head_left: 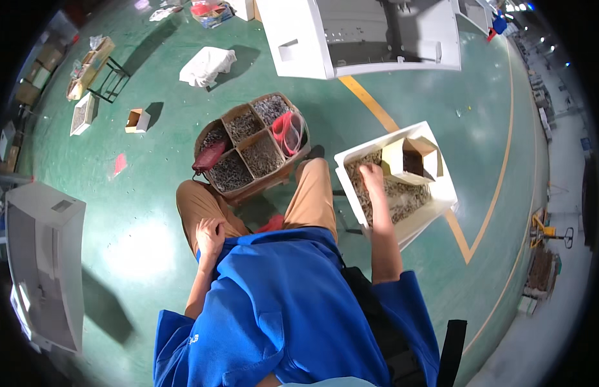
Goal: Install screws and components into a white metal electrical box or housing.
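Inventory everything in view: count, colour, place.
Divided cardboard box of bits: one, brown, upper centre.
Rectangular plastic tub of bits: one, white, right.
Open carton: one, cream, inside the tub.
Limp bag: one, dark red, box's left.
Looped item: one, red, box's right.
Boxy housings: two, white, ahead and left.
Crumpled cloth: one, white, ahead.
Small carton: one, brown, floor left.
Table: one, tan, upper left.
Edge clutter: uncountable, mixed, far.
Left hand: one, bare, at left thigh.
Right hand: one, bare, fingers among tub's bits.

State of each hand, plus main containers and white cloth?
Right hand: inside white bin, at small parts
Left hand: resting on tan trousers, fingers curled
White bin: open, partly filled
Cream box: open, inside bin
Divided box: open, compartments loaded
Small carton: open
White cloth: crumpled
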Action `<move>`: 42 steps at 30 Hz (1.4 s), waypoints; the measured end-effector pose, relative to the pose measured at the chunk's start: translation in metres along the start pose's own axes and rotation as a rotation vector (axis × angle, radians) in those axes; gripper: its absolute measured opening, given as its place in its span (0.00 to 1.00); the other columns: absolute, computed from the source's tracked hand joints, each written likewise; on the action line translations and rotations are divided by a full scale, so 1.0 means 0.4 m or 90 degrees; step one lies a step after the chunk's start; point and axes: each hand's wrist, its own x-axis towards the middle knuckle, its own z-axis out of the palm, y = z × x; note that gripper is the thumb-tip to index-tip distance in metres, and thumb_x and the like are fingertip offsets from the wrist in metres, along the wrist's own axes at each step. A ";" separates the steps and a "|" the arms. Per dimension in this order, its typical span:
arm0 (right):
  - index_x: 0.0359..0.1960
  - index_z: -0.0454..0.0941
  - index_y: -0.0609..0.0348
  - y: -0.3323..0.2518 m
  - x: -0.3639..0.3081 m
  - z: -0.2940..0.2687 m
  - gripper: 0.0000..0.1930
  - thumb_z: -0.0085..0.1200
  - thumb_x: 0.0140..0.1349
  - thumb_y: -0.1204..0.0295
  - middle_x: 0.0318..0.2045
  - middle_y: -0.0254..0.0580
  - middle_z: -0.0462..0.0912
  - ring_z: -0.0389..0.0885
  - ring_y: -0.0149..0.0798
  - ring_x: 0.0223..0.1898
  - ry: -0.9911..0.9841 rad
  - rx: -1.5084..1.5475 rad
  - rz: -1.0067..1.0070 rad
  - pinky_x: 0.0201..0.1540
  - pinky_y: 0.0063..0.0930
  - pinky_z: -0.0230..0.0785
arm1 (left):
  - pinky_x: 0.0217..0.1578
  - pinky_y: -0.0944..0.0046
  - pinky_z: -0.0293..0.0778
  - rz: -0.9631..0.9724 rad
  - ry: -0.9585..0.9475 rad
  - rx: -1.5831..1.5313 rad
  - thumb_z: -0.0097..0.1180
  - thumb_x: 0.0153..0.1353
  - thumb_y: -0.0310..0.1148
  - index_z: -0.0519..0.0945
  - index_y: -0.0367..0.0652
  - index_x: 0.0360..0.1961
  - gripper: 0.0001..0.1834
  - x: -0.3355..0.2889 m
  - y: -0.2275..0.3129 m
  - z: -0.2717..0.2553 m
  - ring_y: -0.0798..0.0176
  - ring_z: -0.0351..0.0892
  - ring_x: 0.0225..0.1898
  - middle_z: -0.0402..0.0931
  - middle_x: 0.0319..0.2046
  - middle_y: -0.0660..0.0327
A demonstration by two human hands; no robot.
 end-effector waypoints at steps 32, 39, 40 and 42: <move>0.33 0.77 0.61 0.083 -0.113 -0.116 0.08 0.56 0.52 0.73 0.33 0.50 0.81 0.80 0.51 0.31 0.019 -0.163 -0.137 0.33 0.39 0.73 | 0.39 0.59 0.67 0.033 -0.044 0.018 0.54 0.51 0.29 0.81 0.47 0.29 0.05 0.019 0.005 -0.007 0.57 0.75 0.36 0.79 0.29 0.61; 0.27 0.77 0.61 0.022 -0.083 -0.110 0.08 0.42 0.56 0.76 0.30 0.53 0.80 0.80 0.53 0.35 -0.092 -0.302 -0.008 0.38 0.43 0.73 | 0.38 0.59 0.68 0.021 -0.024 0.017 0.54 0.52 0.29 0.80 0.47 0.29 0.04 0.006 0.001 -0.009 0.57 0.75 0.36 0.79 0.29 0.61; 0.28 0.77 0.61 0.032 -0.085 -0.110 0.08 0.42 0.56 0.76 0.29 0.53 0.80 0.80 0.53 0.35 -0.082 -0.312 -0.015 0.37 0.44 0.73 | 0.38 0.59 0.68 0.019 -0.023 0.017 0.54 0.52 0.29 0.80 0.47 0.29 0.04 0.007 0.002 -0.010 0.57 0.75 0.36 0.79 0.29 0.61; 0.30 0.76 0.61 0.029 -0.085 -0.112 0.08 0.42 0.57 0.76 0.30 0.53 0.80 0.80 0.52 0.35 -0.082 -0.227 -0.021 0.36 0.44 0.73 | 0.39 0.59 0.68 0.005 -0.035 0.007 0.54 0.52 0.29 0.80 0.46 0.29 0.04 0.006 0.001 -0.013 0.56 0.76 0.36 0.79 0.29 0.60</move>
